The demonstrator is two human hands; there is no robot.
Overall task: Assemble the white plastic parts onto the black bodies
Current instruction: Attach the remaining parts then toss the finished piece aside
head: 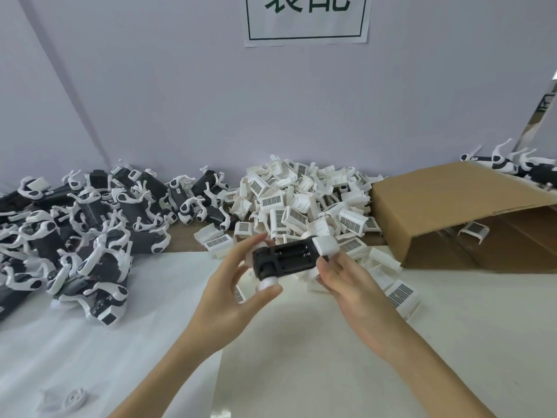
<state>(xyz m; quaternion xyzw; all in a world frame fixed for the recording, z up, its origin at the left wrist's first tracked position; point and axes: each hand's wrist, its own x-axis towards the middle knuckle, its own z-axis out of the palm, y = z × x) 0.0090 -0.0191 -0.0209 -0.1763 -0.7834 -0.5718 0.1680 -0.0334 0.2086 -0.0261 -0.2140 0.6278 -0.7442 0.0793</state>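
Head view: I work at a table [452, 342] covered in white sheeting, with a pale wall [180, 101] closing off its far edge and a paper sign [306, 19] fixed high on that wall. Open surface lies directly in front of me and to my near right. The far left is occupied by a pile of black-and-white assemblies [75, 224]. The far centre is occupied by a heap of white plastic parts [304, 197], which spills toward my hands. A cardboard box [458, 212] lies on its side at the far right, its open mouth facing me, with one white part inside. More assemblies [518, 164] sit behind the box. A small white wheel-shaped piece [73, 398] lies alone near the left front edge.

I hold one black body [286, 257] above the table, just in front of the heap, with its battery compartment facing up. My left hand [232, 294] grips its left end, fingers curled behind it and thumb below. My right hand [349, 285] grips its right end, where a white plastic part [325, 245] sits against the body.
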